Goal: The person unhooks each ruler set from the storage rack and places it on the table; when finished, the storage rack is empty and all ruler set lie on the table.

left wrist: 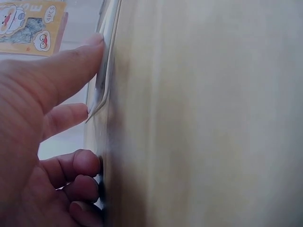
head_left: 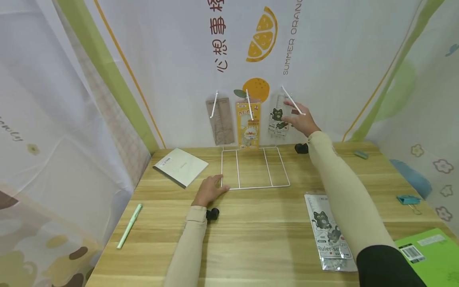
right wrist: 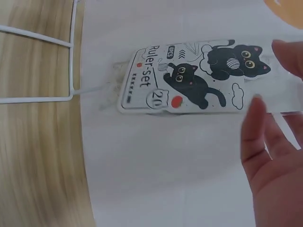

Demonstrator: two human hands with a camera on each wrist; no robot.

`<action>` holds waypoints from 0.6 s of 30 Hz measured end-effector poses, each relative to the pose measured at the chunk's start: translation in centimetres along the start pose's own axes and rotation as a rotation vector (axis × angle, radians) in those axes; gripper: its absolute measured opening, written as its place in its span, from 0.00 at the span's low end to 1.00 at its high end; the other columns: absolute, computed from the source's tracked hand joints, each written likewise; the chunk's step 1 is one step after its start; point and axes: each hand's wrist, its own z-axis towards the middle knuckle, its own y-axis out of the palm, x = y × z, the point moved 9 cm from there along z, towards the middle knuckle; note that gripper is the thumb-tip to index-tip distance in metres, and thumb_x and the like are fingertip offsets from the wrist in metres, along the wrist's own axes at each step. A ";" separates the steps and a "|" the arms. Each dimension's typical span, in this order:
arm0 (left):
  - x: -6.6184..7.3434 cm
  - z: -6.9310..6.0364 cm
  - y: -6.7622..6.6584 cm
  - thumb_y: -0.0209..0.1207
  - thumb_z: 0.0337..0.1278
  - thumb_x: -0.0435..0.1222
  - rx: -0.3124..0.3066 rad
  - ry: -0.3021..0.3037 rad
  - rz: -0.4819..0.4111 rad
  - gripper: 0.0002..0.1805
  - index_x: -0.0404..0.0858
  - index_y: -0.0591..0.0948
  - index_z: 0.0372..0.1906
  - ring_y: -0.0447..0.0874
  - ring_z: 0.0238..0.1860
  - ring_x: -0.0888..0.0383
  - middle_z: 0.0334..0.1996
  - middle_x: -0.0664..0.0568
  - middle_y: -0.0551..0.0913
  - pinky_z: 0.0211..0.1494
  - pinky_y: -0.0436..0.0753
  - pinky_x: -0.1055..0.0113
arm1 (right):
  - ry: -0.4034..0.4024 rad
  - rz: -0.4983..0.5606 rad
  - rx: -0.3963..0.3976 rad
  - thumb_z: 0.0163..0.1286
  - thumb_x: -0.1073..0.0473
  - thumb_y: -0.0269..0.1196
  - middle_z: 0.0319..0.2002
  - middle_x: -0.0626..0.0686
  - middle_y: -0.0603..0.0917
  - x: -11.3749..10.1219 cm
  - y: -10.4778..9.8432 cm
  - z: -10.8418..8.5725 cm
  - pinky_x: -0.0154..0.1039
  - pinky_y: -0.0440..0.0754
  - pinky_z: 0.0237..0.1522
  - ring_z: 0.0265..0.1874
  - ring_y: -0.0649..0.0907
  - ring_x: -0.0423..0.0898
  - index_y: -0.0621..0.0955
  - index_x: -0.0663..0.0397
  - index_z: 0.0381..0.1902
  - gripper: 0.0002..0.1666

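Observation:
A white wire rack stands on the table, its three prongs holding packets. My left hand grips the front left corner of its base, thumb along the wire and index fingertip against it. My right hand is at the right prong, fingers spread at the upper right edge of a clear ruler-set packet with black cats. Whether the fingertips touch the packet is hard to tell. An orange duck packet hangs on the middle prong and a brown packet on the left one.
Another cat ruler-set packet lies at front right, partly under my right forearm. A green notebook, teal binder clip and small grey-green block lie further right. At left are a pale notebook and a light green pen.

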 end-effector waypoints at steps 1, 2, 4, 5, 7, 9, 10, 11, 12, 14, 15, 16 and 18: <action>0.0 0.0 0.0 0.66 0.64 0.48 0.000 -0.001 0.003 0.34 0.33 0.74 0.68 0.71 0.69 0.36 0.67 0.35 0.75 0.71 0.71 0.45 | -0.002 0.008 0.009 0.67 0.64 0.66 0.71 0.60 0.66 -0.2 0.0 0.0 0.38 0.83 0.41 0.59 0.76 0.53 0.70 0.48 0.74 0.38; 0.0 0.0 0.0 0.66 0.63 0.48 -0.001 0.002 0.007 0.34 0.33 0.74 0.69 0.71 0.68 0.36 0.67 0.35 0.74 0.71 0.71 0.45 | 0.000 0.008 0.019 0.67 0.64 0.66 0.69 0.60 0.68 -0.2 0.1 0.0 0.35 0.81 0.38 0.54 0.77 0.50 0.71 0.48 0.73 0.38; 0.2 -0.1 0.0 0.66 0.63 0.48 -0.006 0.005 0.011 0.35 0.33 0.73 0.69 0.71 0.68 0.35 0.67 0.34 0.74 0.70 0.71 0.44 | -0.002 0.001 0.050 0.66 0.65 0.67 0.64 0.60 0.71 -0.3 0.0 -0.1 0.32 0.80 0.35 0.46 0.78 0.45 0.72 0.48 0.72 0.36; 0.3 0.0 0.0 0.66 0.64 0.47 -0.011 0.006 0.014 0.35 0.33 0.73 0.69 0.71 0.68 0.35 0.67 0.33 0.74 0.70 0.71 0.44 | -0.005 -0.006 0.069 0.66 0.65 0.67 0.61 0.61 0.72 -0.4 -0.2 -0.1 0.32 0.79 0.36 0.44 0.77 0.43 0.73 0.49 0.71 0.35; 0.5 0.0 -0.1 0.66 0.64 0.47 -0.013 0.007 0.018 0.35 0.33 0.73 0.69 0.71 0.68 0.35 0.67 0.33 0.74 0.70 0.71 0.44 | -0.008 -0.016 0.111 0.67 0.65 0.67 0.56 0.60 0.75 -0.3 -0.4 -0.3 0.33 0.79 0.41 0.43 0.76 0.41 0.75 0.49 0.70 0.33; 0.5 0.0 -0.1 0.65 0.64 0.47 -0.013 0.001 0.021 0.35 0.33 0.73 0.69 0.71 0.68 0.34 0.66 0.32 0.74 0.70 0.71 0.43 | -0.021 -0.007 0.149 0.66 0.66 0.66 0.49 0.57 0.78 -0.3 -0.7 -0.5 0.34 0.78 0.42 0.41 0.77 0.41 0.76 0.50 0.68 0.32; 0.5 0.0 -0.1 0.65 0.64 0.48 -0.013 -0.002 0.022 0.35 0.33 0.73 0.70 0.71 0.68 0.34 0.67 0.32 0.74 0.70 0.71 0.43 | -0.029 -0.005 0.166 0.66 0.66 0.66 0.45 0.54 0.79 -0.3 -0.8 -0.5 0.33 0.78 0.42 0.39 0.77 0.40 0.77 0.51 0.67 0.31; 0.5 -0.1 -0.1 0.65 0.64 0.48 -0.012 -0.005 0.022 0.34 0.34 0.73 0.70 0.71 0.68 0.34 0.67 0.32 0.73 0.70 0.71 0.43 | -0.038 0.011 0.177 0.66 0.67 0.66 0.42 0.51 0.80 -0.3 -0.8 -0.6 0.32 0.78 0.41 0.38 0.78 0.39 0.78 0.51 0.66 0.30; 0.4 -0.1 -0.1 0.65 0.65 0.48 -0.009 -0.005 0.021 0.34 0.34 0.73 0.70 0.71 0.68 0.34 0.66 0.32 0.73 0.70 0.71 0.43 | -0.049 0.024 0.184 0.66 0.68 0.66 0.39 0.48 0.80 -0.3 -0.9 -0.7 0.31 0.79 0.41 0.36 0.79 0.38 0.78 0.52 0.66 0.30; 0.4 -0.1 -0.1 0.65 0.65 0.48 -0.006 -0.004 0.018 0.34 0.34 0.73 0.69 0.70 0.68 0.34 0.66 0.31 0.73 0.70 0.71 0.43 | -0.074 0.036 0.194 0.65 0.68 0.67 0.34 0.45 0.78 -0.3 -1.0 -0.8 0.29 0.78 0.38 0.33 0.79 0.36 0.78 0.54 0.65 0.29; 0.4 -0.2 -0.1 0.65 0.64 0.48 -0.006 -0.003 0.018 0.34 0.34 0.73 0.69 0.71 0.68 0.34 0.66 0.31 0.74 0.70 0.71 0.43 | -0.085 0.046 0.197 0.65 0.69 0.67 0.31 0.43 0.78 -0.4 -1.0 -0.9 0.28 0.78 0.37 0.31 0.79 0.35 0.79 0.55 0.64 0.29; 0.3 -0.2 -0.2 0.65 0.65 0.48 -0.005 -0.003 0.018 0.34 0.34 0.73 0.69 0.71 0.68 0.34 0.66 0.32 0.74 0.70 0.71 0.43 | -0.093 0.054 0.200 0.65 0.70 0.67 0.31 0.43 0.77 -0.3 -1.0 -1.0 0.28 0.78 0.37 0.30 0.79 0.35 0.79 0.56 0.64 0.28; 0.3 -0.2 -0.2 0.65 0.64 0.48 -0.004 -0.002 0.020 0.34 0.34 0.73 0.69 0.71 0.68 0.35 0.66 0.32 0.74 0.70 0.71 0.44 | -0.108 0.076 0.202 0.64 0.71 0.66 0.30 0.44 0.76 -0.2 -1.0 -1.2 0.27 0.77 0.36 0.30 0.78 0.36 0.80 0.57 0.63 0.28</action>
